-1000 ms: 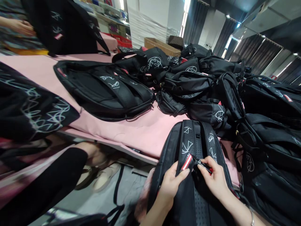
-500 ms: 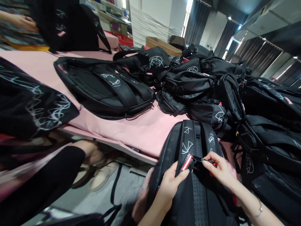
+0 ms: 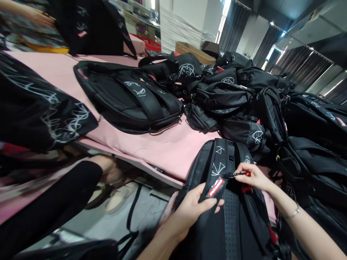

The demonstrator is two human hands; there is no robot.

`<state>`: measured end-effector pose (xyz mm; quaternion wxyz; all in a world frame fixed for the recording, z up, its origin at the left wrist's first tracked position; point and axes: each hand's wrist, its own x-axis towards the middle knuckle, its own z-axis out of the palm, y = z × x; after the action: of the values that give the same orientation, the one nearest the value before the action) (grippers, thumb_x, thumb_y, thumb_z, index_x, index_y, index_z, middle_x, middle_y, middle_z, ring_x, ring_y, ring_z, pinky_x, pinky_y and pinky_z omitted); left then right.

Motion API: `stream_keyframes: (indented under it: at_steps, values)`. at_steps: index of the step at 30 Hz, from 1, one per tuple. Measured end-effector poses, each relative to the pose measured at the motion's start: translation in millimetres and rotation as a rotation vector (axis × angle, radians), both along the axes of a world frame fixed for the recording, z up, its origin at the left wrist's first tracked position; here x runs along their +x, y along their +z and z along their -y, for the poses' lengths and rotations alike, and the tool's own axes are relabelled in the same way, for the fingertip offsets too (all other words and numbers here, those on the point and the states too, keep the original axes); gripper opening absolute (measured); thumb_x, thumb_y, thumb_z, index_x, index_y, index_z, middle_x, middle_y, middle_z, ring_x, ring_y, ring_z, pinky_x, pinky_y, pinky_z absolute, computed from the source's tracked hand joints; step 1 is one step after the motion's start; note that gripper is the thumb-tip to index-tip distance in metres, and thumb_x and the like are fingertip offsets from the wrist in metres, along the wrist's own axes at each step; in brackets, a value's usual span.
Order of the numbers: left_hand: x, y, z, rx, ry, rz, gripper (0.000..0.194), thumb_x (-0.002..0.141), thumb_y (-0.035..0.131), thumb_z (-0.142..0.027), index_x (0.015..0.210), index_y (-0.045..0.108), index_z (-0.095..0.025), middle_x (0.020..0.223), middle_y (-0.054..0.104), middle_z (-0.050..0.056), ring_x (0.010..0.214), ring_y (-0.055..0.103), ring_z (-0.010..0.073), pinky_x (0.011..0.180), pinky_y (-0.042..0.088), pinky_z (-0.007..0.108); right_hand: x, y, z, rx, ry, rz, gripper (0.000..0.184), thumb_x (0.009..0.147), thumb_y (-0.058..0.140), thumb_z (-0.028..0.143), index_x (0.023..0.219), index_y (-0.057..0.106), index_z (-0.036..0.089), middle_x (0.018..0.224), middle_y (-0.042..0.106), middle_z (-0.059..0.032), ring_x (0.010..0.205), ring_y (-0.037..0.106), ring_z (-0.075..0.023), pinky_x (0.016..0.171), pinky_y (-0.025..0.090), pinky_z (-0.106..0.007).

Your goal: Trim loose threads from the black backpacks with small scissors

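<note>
A black backpack (image 3: 211, 231) lies in front of me, its back panel and padded straps facing up. White line drawings mark the straps. My left hand (image 3: 195, 204) grips the left strap (image 3: 218, 159) from the side, thumb just below a red-and-white label (image 3: 216, 187) that looks to be under clear film. Between the fingers of my right hand (image 3: 251, 176) is a thin dark pointed tool (image 3: 230, 176) with a red end, perhaps thread snips. Its tip is at the strap just above the label; whether it touches cannot be made out.
A pink-covered table (image 3: 162, 151) carries another black backpack (image 3: 130, 95) and a pile of black bags (image 3: 222, 94). A person's knee (image 3: 89, 169) is at lower left. At far left, another person's hand (image 3: 45, 18) is beside an upright black bag (image 3: 89, 29). A cardboard box (image 3: 193, 52) stands behind.
The view has shifted, moving the scene slightly right. My right hand and the tool have risen a little along the strap. More fingers of my left hand show beneath the strap.
</note>
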<state>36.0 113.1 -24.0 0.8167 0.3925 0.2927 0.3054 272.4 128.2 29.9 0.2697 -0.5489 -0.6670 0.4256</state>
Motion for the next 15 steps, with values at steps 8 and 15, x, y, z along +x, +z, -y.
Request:
stream_keyframes:
  at_steps: [8, 15]
  values:
    - [-29, 10.9, -17, -0.035, -0.129, 0.01, 0.043, 0.064, 0.069, -0.026, 0.099, 0.052, -0.009, 0.081, 0.067, 0.012, 0.072, 0.062, 0.0187, 0.069, 0.048, 0.031, -10, 8.4, -45, -0.151, 0.257, -0.052, 0.028, 0.066, 0.072, 0.032, 0.078, 0.06, 0.01, 0.073, 0.058, -0.0016, 0.064, 0.052, -0.008, 0.06, 0.042, -0.02]
    - [-31, 10.7, -22, -0.021, -0.143, 0.019, 0.039, 0.064, 0.067, -0.025, 0.096, 0.052, -0.01, 0.078, 0.066, 0.012, 0.065, 0.061, 0.0167, 0.061, 0.045, 0.027, -13, 8.9, -56, -0.212, 0.325, -0.082, 0.023, 0.07, 0.07, 0.028, 0.077, 0.059, 0.01, 0.067, 0.056, 0.0009, 0.059, 0.049, -0.0051, 0.058, 0.041, -0.017]
